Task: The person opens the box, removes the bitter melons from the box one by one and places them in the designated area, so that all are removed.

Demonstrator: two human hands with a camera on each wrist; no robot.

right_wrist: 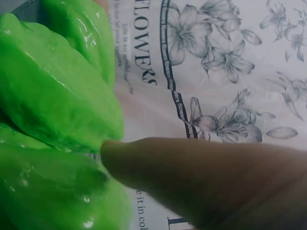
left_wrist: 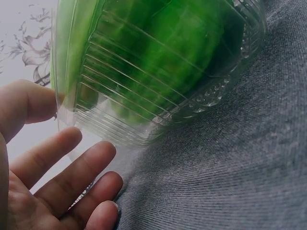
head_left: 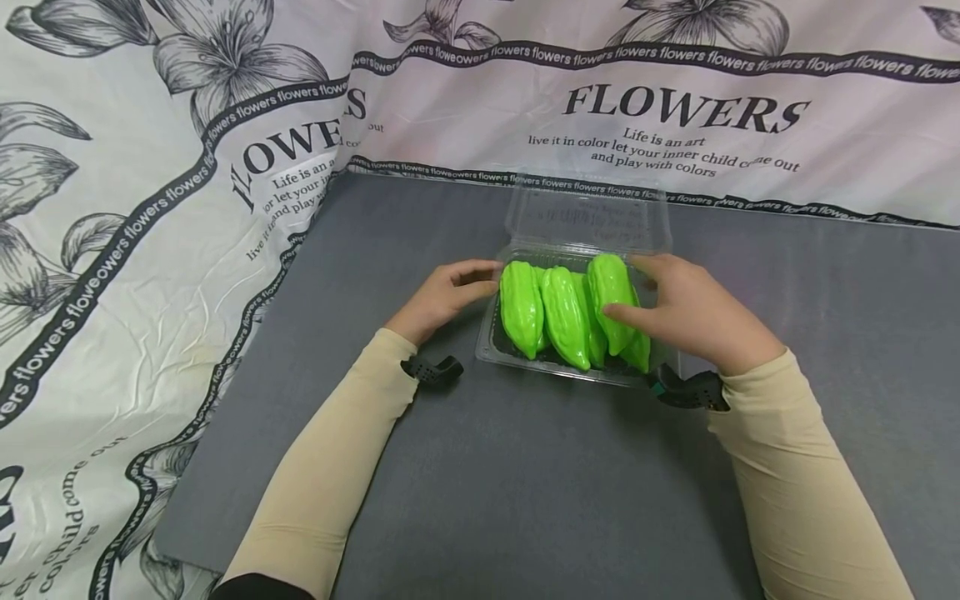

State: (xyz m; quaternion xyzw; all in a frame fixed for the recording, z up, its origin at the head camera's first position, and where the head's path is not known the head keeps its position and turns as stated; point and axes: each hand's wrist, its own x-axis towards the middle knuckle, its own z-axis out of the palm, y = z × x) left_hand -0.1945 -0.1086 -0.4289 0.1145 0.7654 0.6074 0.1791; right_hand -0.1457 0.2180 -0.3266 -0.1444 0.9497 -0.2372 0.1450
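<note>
Container (head_left: 558,374): clear plastic, on the grey table (head_left: 510,500), between both hands; ridged side wall seen close up from the left wrist.
Lid (head_left: 588,221): open, folded back at the far side; seen through as clear plastic.
Green fruits (head_left: 566,317): glossy, ribbed, tapering; in the container, three lying on top, others partly visible beneath and between them.
Rightmost upper fruit (head_left: 609,283): lengthwise in the container, its top end near the far rim; right thumb across it.
Left hand (head_left: 438,298): at the container's left side; thumb at the wall's upper edge, the other fingers relaxed and slightly bent, no fruit in them.
Right hand (head_left: 690,304): over the container's right side; thumb outstretched across the rightmost upper fruit, index finger by its far end; cannot tell whether the fingers grip it or merely lie against it.
Sleeves (head_left: 322,467): beige on both arms, a black wrist mount (head_left: 433,369) on the left, another on the right.
Backdrop (head_left: 675,150): white cloth, "FLOWERS" lettering, line-drawn blooms, behind and at left.
</note>
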